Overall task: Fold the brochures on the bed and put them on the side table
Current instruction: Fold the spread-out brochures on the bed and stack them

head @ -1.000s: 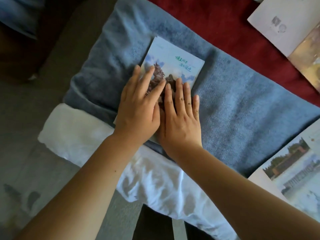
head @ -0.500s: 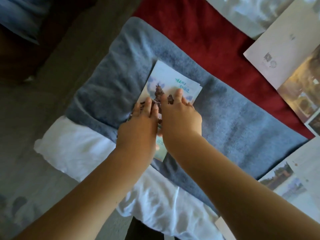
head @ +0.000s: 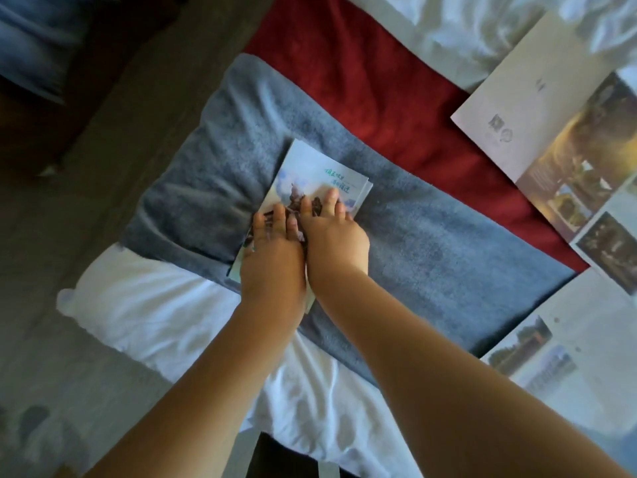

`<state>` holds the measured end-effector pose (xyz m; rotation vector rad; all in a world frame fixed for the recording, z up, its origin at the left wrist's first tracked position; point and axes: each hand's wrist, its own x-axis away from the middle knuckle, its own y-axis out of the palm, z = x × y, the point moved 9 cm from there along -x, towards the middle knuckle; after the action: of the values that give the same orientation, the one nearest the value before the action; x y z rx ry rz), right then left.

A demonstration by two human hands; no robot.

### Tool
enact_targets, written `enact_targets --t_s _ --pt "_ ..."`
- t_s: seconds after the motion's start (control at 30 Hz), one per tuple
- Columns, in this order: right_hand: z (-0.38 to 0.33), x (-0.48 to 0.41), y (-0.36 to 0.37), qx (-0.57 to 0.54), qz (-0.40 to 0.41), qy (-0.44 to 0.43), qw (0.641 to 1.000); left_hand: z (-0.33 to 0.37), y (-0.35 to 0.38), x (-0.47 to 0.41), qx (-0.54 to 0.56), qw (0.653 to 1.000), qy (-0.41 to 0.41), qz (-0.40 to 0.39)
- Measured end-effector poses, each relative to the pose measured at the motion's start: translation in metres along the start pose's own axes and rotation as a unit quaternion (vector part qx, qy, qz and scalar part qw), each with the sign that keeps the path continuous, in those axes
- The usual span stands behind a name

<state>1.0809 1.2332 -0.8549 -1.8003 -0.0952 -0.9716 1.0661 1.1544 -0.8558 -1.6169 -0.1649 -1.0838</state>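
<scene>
Bed (head: 344,81): brochure (head: 320,174) beneath both hands (head: 303,250).

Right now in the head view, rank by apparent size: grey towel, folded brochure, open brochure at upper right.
1. grey towel
2. open brochure, partly cut off by the frame
3. folded brochure, partly under both hands

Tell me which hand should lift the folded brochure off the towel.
Probably the left hand. It lies flat over the folded brochure nearest its free lower-left edge, on the grey towel; the right hand presses nearer the middle.
</scene>
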Motion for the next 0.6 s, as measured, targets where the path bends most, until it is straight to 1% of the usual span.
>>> enact_targets --t_s 0.1,0.2,0.27,0.3,0.37,0.4,0.47,0.5,0.53,0.6 --pt "0.007 0.006 -0.009 0.001 0.014 -0.038 0.999 -0.006 -0.002 0.007 -0.008 1.0 0.012 0.025" --pt "0.027 0.026 -0.027 -0.031 0.042 -0.1 0.994 -0.016 0.001 0.016 0.015 0.997 0.064 0.035" --pt "0.046 0.046 -0.028 -0.078 0.029 -0.148 0.986 -0.016 0.003 0.025 0.028 0.993 0.092 0.066" --pt "0.056 0.058 -0.025 -0.084 0.025 -0.178 0.98 -0.014 0.006 0.032 0.03 0.991 0.095 0.087" --pt "0.082 0.085 -0.01 -0.058 0.046 -0.229 0.971 -0.002 0.015 0.05 0.044 0.986 0.102 0.123" --pt "0.101 0.101 0.0 -0.053 0.064 -0.236 0.968 0.013 0.024 0.061 0.05 0.982 0.118 0.136" --pt "0.146 0.135 0.021 -0.061 0.101 -0.212 0.97 0.057 0.042 0.087 0.062 0.969 0.17 0.167" --pt "0.171 0.151 0.032 -0.066 0.118 -0.179 0.975 0.083 0.052 0.1 0.068 0.96 0.201 0.182" --pt "0.193 0.164 0.04 -0.071 0.136 -0.136 0.979 0.108 0.059 0.114 0.074 0.953 0.225 0.187" --pt "0.247 0.19 0.055 -0.08 0.159 -0.012 0.984 0.159 0.077 0.133 0.082 0.95 0.253 0.163"
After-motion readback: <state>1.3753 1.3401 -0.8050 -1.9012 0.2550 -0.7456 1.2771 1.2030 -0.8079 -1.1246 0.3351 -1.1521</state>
